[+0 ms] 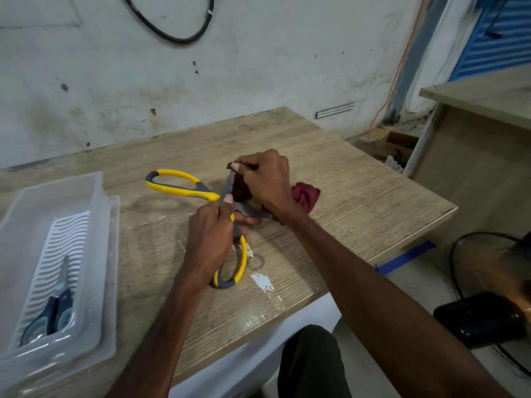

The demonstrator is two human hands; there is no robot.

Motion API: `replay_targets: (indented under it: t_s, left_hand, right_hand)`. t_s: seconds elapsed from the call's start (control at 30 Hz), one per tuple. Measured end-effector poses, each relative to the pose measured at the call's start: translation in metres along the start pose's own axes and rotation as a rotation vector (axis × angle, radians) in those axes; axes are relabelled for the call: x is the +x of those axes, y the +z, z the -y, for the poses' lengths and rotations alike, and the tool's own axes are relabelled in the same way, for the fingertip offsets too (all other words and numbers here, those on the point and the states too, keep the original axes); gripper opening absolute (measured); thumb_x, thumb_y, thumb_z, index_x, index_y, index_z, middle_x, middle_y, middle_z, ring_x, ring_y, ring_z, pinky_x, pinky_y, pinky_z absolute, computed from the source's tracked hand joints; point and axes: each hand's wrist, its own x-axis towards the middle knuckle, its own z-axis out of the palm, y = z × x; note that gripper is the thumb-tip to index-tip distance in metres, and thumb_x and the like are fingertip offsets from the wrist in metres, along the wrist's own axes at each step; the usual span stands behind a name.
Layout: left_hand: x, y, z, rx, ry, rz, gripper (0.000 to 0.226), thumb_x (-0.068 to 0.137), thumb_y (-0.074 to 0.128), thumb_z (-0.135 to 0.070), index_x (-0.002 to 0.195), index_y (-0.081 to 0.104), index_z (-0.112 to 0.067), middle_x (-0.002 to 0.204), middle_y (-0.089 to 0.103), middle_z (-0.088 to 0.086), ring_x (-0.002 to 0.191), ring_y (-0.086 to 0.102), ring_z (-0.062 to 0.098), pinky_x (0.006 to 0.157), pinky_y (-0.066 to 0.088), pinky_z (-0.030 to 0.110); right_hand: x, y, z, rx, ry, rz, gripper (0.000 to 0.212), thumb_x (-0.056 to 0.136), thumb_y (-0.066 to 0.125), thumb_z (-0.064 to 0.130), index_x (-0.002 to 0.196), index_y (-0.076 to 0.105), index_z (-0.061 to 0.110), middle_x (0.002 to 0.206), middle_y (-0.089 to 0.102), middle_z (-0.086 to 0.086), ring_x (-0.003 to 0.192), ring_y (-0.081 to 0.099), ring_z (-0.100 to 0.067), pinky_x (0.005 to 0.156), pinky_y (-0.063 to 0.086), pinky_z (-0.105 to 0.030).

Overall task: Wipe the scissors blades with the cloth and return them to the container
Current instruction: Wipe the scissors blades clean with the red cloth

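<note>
Yellow-and-grey scissors (178,185) are spread wide open above the wooden table (359,196). My left hand (211,239) grips them near the pivot, its thumb on one blade; the lower handle loop sticks out below the hand. My right hand (265,179) pinches a dark red cloth (306,196) around the upright blade, and the rest of the cloth lies bunched on the table to the right. The clear plastic container (94,254) with a white ribbed insert stands at the left.
Blue-grey scissors (56,307) lie inside the container. A wall runs behind the table. To the right are a second wooden desk (488,93), a black fan (488,282) on the floor, and a cardboard box (398,143). White paint marks (263,281) spot the table's front.
</note>
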Motion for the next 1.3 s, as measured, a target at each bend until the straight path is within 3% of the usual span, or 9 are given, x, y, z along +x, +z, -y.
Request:
replay_targets:
  t_s: [0.17, 0.33, 0.43, 0.57, 0.63, 0.7, 0.8, 1.1, 1.3]
  left_hand:
    - [0.0, 0.002, 0.0, 0.018, -0.01, -0.006, 0.044, 0.101, 0.037, -0.035, 0.082, 0.068, -0.01, 0.069, 0.073, -0.004, 0.048, 0.061, 0.017, 0.051, 0.051, 0.026]
    - [0.004, 0.003, 0.003, 0.063, -0.055, -0.127, 0.05, 0.1, 0.032, -0.043, 0.08, 0.066, -0.011, 0.075, 0.068, 0.012, 0.07, 0.065, 0.032, 0.071, 0.053, 0.047]
    - [0.003, 0.004, -0.003, 0.123, -0.052, -0.142, 0.051, 0.101, 0.03, -0.039, 0.081, 0.064, -0.007, 0.082, 0.068, 0.016, 0.081, 0.062, 0.036, 0.077, 0.048, 0.042]
    - [0.0, 0.002, -0.005, 0.214, -0.044, -0.122, 0.046, 0.103, 0.03, -0.031, 0.088, 0.065, -0.006, 0.09, 0.063, 0.016, 0.085, 0.053, 0.034, 0.062, 0.022, 0.026]
    - [0.001, 0.002, -0.004, 0.219, -0.031, -0.114, 0.045, 0.103, 0.03, -0.03, 0.096, 0.067, -0.005, 0.095, 0.065, 0.018, 0.092, 0.057, 0.036, 0.068, 0.03, 0.027]
    - [0.002, 0.003, -0.002, 0.213, -0.024, -0.098, 0.045, 0.103, 0.029, -0.029, 0.098, 0.066, -0.005, 0.095, 0.066, 0.022, 0.091, 0.06, 0.04, 0.082, 0.044, 0.041]
    - [0.004, 0.005, 0.002, 0.186, -0.022, -0.117, 0.046, 0.101, 0.03, -0.035, 0.089, 0.064, -0.006, 0.092, 0.065, 0.026, 0.085, 0.062, 0.044, 0.081, 0.048, 0.051]
    - [0.003, 0.007, 0.001, 0.114, -0.09, -0.172, 0.052, 0.096, 0.036, -0.045, 0.078, 0.065, -0.006, 0.079, 0.067, 0.02, 0.076, 0.065, 0.039, 0.074, 0.052, 0.048]
    - [0.003, 0.008, 0.0, 0.08, -0.111, -0.188, 0.058, 0.089, 0.031, -0.053, 0.072, 0.066, -0.01, 0.076, 0.069, 0.011, 0.072, 0.064, 0.035, 0.073, 0.054, 0.041]
  right_hand:
    - [0.006, -0.01, -0.002, 0.123, 0.222, -0.052, 0.015, 0.081, 0.072, 0.025, 0.091, 0.078, 0.016, 0.089, 0.076, 0.0, 0.088, 0.069, -0.01, 0.079, 0.056, -0.031]
    - [-0.025, -0.043, 0.019, -0.118, -0.156, 0.184, 0.01, 0.083, 0.068, 0.023, 0.084, 0.077, 0.021, 0.072, 0.072, -0.003, 0.07, 0.063, -0.012, 0.066, 0.048, -0.035]
    - [-0.042, -0.048, 0.019, -0.262, -0.279, 0.254, 0.011, 0.082, 0.066, 0.026, 0.084, 0.077, 0.024, 0.075, 0.067, -0.003, 0.077, 0.059, -0.022, 0.066, 0.045, -0.038]
    - [-0.066, -0.041, 0.018, -0.537, -0.397, 0.161, 0.034, 0.082, 0.042, 0.033, 0.079, 0.073, 0.02, 0.08, 0.064, -0.002, 0.081, 0.055, -0.027, 0.069, 0.035, -0.042]
    - [-0.073, -0.043, 0.016, -0.593, -0.39, 0.128, 0.037, 0.081, 0.038, 0.037, 0.077, 0.071, 0.021, 0.078, 0.063, 0.0, 0.081, 0.053, -0.026, 0.069, 0.036, -0.042]
    - [-0.074, -0.041, 0.019, -0.609, -0.341, 0.118, 0.032, 0.082, 0.041, 0.037, 0.076, 0.07, 0.023, 0.078, 0.063, 0.001, 0.083, 0.053, -0.026, 0.07, 0.037, -0.043]
    - [-0.069, -0.031, 0.027, -0.616, -0.307, 0.101, 0.021, 0.083, 0.053, 0.03, 0.072, 0.068, 0.021, 0.077, 0.064, 0.0, 0.081, 0.055, -0.026, 0.07, 0.035, -0.043]
    - [-0.067, -0.031, 0.023, -0.655, -0.358, 0.077, 0.021, 0.079, 0.056, 0.026, 0.065, 0.068, 0.018, 0.067, 0.062, -0.001, 0.072, 0.055, -0.023, 0.071, 0.023, -0.037]
    - [-0.075, -0.061, 0.004, -0.669, -0.134, 0.062, 0.014, 0.084, 0.06, 0.026, 0.075, 0.071, 0.025, 0.072, 0.063, 0.002, 0.072, 0.054, -0.02, 0.074, 0.024, -0.036]
